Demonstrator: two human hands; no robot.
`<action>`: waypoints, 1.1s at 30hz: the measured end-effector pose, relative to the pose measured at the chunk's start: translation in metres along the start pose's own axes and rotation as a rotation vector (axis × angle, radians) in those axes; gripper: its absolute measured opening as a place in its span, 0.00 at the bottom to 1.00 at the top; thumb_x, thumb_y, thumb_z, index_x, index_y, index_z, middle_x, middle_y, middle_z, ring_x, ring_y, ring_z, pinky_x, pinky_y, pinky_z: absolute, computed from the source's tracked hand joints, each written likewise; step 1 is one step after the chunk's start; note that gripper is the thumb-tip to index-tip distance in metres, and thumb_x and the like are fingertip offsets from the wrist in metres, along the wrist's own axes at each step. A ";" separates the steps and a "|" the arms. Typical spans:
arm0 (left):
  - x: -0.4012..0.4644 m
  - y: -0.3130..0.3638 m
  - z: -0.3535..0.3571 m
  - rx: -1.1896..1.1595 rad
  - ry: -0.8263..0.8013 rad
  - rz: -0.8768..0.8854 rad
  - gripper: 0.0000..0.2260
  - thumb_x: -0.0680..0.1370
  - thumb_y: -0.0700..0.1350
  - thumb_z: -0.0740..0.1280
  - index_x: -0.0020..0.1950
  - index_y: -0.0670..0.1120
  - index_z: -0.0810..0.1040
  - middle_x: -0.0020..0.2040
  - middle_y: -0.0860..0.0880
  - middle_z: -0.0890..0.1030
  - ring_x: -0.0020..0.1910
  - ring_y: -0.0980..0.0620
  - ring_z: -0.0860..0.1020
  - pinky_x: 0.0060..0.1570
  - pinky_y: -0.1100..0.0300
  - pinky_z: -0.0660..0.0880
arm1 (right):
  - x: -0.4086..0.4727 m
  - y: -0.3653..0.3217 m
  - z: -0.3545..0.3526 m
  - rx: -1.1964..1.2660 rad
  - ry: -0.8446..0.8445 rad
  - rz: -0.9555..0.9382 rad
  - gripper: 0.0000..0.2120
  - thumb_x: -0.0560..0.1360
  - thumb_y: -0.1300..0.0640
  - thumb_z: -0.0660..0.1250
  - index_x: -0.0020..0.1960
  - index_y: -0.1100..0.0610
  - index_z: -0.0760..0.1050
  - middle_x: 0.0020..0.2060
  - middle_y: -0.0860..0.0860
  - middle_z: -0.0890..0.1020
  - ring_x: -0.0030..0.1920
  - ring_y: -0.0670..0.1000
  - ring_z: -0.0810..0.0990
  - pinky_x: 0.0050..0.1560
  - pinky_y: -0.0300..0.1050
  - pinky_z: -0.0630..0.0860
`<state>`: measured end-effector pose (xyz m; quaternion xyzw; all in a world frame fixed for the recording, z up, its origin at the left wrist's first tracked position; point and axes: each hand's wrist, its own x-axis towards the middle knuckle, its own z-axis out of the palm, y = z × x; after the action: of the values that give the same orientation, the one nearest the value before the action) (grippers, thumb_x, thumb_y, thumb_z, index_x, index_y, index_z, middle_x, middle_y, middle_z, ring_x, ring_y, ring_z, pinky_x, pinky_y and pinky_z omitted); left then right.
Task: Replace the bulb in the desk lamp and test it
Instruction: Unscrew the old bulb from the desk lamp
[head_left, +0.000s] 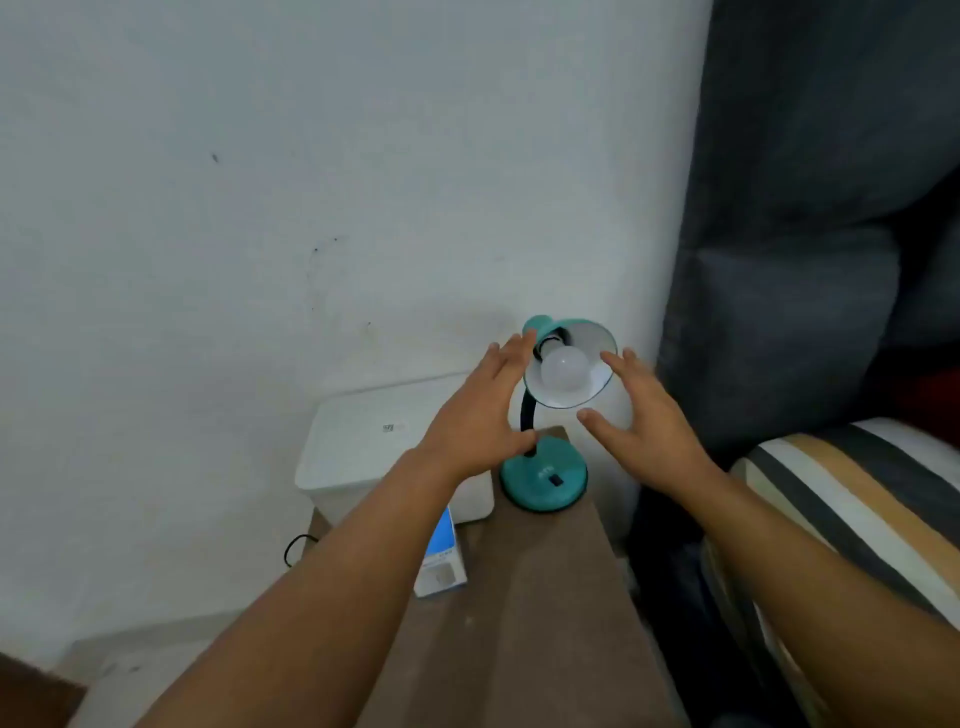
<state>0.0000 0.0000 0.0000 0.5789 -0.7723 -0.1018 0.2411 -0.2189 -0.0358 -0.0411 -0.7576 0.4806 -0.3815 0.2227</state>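
**Both hands closing in on the shade, bulb not yet gripped**

You're looking down at a brown table set against a white wall, with a grey sofa off to your right. At the table's far end sits a white box, and just in front of it a small blue-and-white carton, possibly bulb packaging, though that's a guess.

Now the lamp: teal base at the far end of the table, black neck rising, shade tilted up toward you. A white bulb sits seated in the socket, unlit.

Your left hand is spread open beside the shade's left rim, fingertips near or touching it. Your right hand is open too, fingers splayed just off the right rim. Neither holds anything.

So where are you? Whether that bulb is the old or the new one can't be told from here. If old, everything's ahead: unscrew, swap, switch on. If new, only the test remains.
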 end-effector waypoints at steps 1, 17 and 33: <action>0.006 -0.001 0.001 -0.004 0.008 0.019 0.53 0.72 0.47 0.77 0.81 0.61 0.40 0.83 0.58 0.47 0.82 0.55 0.46 0.73 0.57 0.62 | 0.005 0.002 0.001 0.020 0.020 -0.013 0.36 0.74 0.44 0.70 0.77 0.46 0.58 0.79 0.52 0.58 0.79 0.49 0.53 0.76 0.54 0.58; 0.041 -0.022 0.016 0.048 0.107 0.173 0.45 0.75 0.43 0.76 0.82 0.57 0.51 0.82 0.53 0.57 0.80 0.53 0.61 0.74 0.54 0.68 | 0.038 0.010 0.022 0.126 0.113 -0.012 0.36 0.65 0.46 0.80 0.70 0.46 0.69 0.69 0.47 0.67 0.66 0.46 0.68 0.64 0.49 0.73; 0.044 -0.023 0.020 -0.100 0.137 0.147 0.45 0.73 0.37 0.77 0.82 0.57 0.56 0.81 0.53 0.61 0.78 0.52 0.64 0.67 0.49 0.75 | 0.041 0.009 0.030 0.136 0.069 -0.025 0.38 0.68 0.56 0.78 0.72 0.41 0.64 0.70 0.48 0.61 0.68 0.50 0.66 0.67 0.53 0.73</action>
<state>0.0008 -0.0506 -0.0159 0.5134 -0.7883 -0.0825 0.3288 -0.1894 -0.0773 -0.0507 -0.7330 0.4514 -0.4418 0.2524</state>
